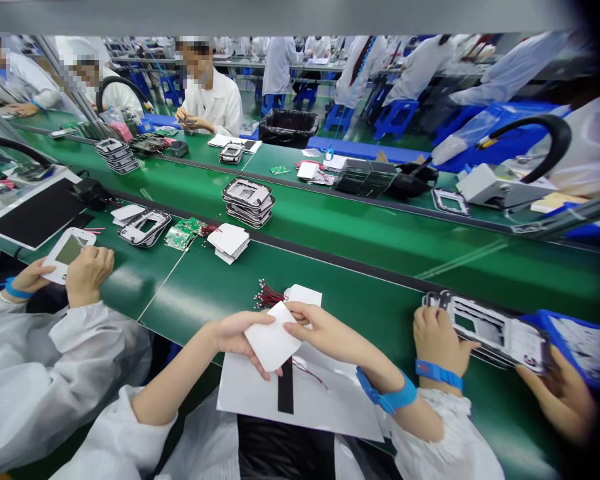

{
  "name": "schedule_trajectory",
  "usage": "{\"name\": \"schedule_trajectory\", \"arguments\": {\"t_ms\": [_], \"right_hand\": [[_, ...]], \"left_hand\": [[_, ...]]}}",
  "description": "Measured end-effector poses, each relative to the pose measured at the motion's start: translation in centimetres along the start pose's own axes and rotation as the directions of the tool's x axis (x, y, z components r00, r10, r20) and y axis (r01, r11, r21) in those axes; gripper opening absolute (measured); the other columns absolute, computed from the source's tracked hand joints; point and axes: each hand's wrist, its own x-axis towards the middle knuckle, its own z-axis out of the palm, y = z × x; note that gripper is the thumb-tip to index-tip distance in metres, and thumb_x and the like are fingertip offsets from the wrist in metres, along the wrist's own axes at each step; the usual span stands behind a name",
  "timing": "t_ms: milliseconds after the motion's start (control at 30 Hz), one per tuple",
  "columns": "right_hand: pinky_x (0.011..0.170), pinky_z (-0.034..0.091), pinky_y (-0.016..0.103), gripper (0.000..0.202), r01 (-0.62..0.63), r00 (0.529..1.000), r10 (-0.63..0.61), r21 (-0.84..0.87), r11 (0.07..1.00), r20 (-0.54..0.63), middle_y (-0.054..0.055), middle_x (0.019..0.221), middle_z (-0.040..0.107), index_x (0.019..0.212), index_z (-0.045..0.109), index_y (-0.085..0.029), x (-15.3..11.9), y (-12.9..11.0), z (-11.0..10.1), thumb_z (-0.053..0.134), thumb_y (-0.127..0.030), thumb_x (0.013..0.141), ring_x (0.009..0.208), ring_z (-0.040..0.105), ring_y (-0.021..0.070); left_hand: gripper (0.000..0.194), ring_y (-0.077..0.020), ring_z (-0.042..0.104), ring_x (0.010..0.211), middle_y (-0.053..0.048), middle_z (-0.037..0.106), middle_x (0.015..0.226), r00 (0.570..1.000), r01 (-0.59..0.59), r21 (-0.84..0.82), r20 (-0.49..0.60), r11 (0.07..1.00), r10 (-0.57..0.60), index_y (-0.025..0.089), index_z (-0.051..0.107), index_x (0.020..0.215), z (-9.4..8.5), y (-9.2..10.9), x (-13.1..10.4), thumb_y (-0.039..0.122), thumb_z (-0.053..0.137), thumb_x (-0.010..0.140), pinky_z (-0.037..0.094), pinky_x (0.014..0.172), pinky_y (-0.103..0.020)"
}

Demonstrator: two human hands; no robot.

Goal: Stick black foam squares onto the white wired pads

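Observation:
In front of me I hold a flat white square piece (273, 339), tilted like a diamond. My left hand (240, 337) grips its left side, thumb on top and fingers underneath. At its upper right corner, my right hand (313, 325) pinches it between thumb and fingers. Thin dark red wires (310, 373) hang below my hands, seemingly from this piece. Just behind lie more white pieces (310, 295) with a bundle of red wires (269, 295) ending in small white tips. Beneath my hands is a white sheet (340, 400) with a black strip (285, 393).
Left, a co-worker's hands (87, 270) hold a white device. Right, another person's hands (440, 340) grip stacked frames (490, 327) beside a blue bin (580, 340). Ahead stand stacked frames (249, 200), white pieces (229, 241) and green circuit boards (183, 233), near a green conveyor belt (330, 227).

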Motion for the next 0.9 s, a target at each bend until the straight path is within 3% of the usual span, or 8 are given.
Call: {"name": "schedule_trajectory", "arguments": {"t_ms": [133,233,333,467,600,700,767,900], "right_hand": [[0.056,0.041,0.024,0.043,-0.052,0.999,0.052,0.098,0.994,-0.004,0.000,0.071,0.065,0.118,0.058,-0.014,0.0,0.5,0.0,0.068,-0.038,0.083,0.062,0.057,0.0140],[0.054,0.041,0.024,0.045,-0.038,0.992,0.062,0.201,0.979,-0.114,-0.003,0.059,0.061,0.109,0.061,-0.012,-0.2,0.3,-0.4,0.068,-0.048,0.081,0.055,0.056,0.0134],[0.064,0.047,0.028,0.043,0.039,0.935,0.061,0.272,0.961,-0.349,0.001,0.070,0.068,0.101,0.060,-0.015,-0.4,0.4,-0.5,0.067,-0.052,0.080,0.067,0.064,0.0170],[0.074,0.050,0.032,0.042,0.096,0.814,0.084,0.277,0.956,-0.574,0.005,0.078,0.072,0.103,0.055,-0.017,-0.3,1.3,0.2,0.059,-0.054,0.085,0.074,0.068,0.0200],[0.086,0.051,0.046,0.054,0.051,0.781,0.108,0.235,0.971,-0.615,0.017,0.109,0.069,0.114,0.053,-0.015,-0.6,2.3,0.6,0.063,-0.056,0.080,0.091,0.068,0.0288],[0.106,0.038,0.053,0.096,0.026,0.753,-0.028,-0.014,1.000,-0.658,0.015,0.152,0.034,0.143,0.028,-0.025,-1.7,2.4,0.0,0.081,-0.044,0.065,0.131,0.044,0.0333],[0.114,0.027,0.053,0.112,-0.016,0.802,-0.182,-0.325,0.946,-0.569,0.009,0.160,0.018,0.150,0.012,-0.032,-2.5,2.2,-0.5,0.083,-0.036,0.063,0.143,0.024,0.0320],[0.107,0.038,0.051,0.103,-0.059,0.867,-0.291,-0.663,0.746,-0.404,0.009,0.152,0.034,0.152,0.009,-0.033,-3.0,2.6,-1.2,0.075,-0.035,0.073,0.136,0.037,0.0340]], "left_hand": [[0.059,-0.0290,0.068,0.072,-0.008,0.069,0.090,0.989,0.138,0.186,0.027,0.973,-0.146,0.021,0.047,0.121,-0.6,3.0,-0.4,0.039,0.065,0.067,0.053,0.063,-0.047],[0.047,-0.0270,0.066,0.070,-0.008,0.068,0.080,0.988,0.157,0.354,-0.051,0.922,-0.149,0.017,0.055,0.111,-0.2,6.6,-0.7,0.051,0.053,0.079,0.053,0.062,-0.045],[0.048,-0.0206,0.062,0.069,-0.005,0.065,0.080,0.979,0.088,0.540,-0.200,0.837,0.026,0.018,0.058,0.104,0.6,10.2,-0.8,0.061,0.046,0.084,0.051,0.061,-0.035],[0.033,-0.0111,0.049,0.060,0.002,0.054,0.065,0.931,0.038,0.777,-0.257,0.628,0.261,0.014,0.057,0.076,1.4,13.6,0.1,0.047,0.060,0.084,0.038,0.055,-0.025],[0.026,-0.0083,0.045,0.055,0.004,0.049,0.061,0.973,0.097,0.896,-0.177,0.433,0.149,0.013,0.058,0.072,1.3,15.2,2.6,0.030,0.055,0.091,0.036,0.052,-0.023],[0.020,-0.0107,0.056,0.064,0.000,0.060,0.079,0.987,0.161,0.937,-0.158,0.309,-0.035,0.012,0.062,0.090,0.8,15.6,5.3,0.032,0.058,0.091,0.049,0.059,-0.025],[0.024,-0.0142,0.062,0.076,-0.003,0.064,0.094,0.981,0.174,0.953,-0.145,0.248,-0.131,0.013,0.062,0.102,0.7,15.6,7.1,0.034,0.058,0.091,0.054,0.067,-0.031],[0.030,-0.0195,0.064,0.092,-0.007,0.063,0.110,0.972,0.150,0.973,-0.112,0.176,-0.208,0.015,0.059,0.114,0.7,15.3,10.0,0.034,0.058,0.091,0.056,0.077,-0.038]]}}
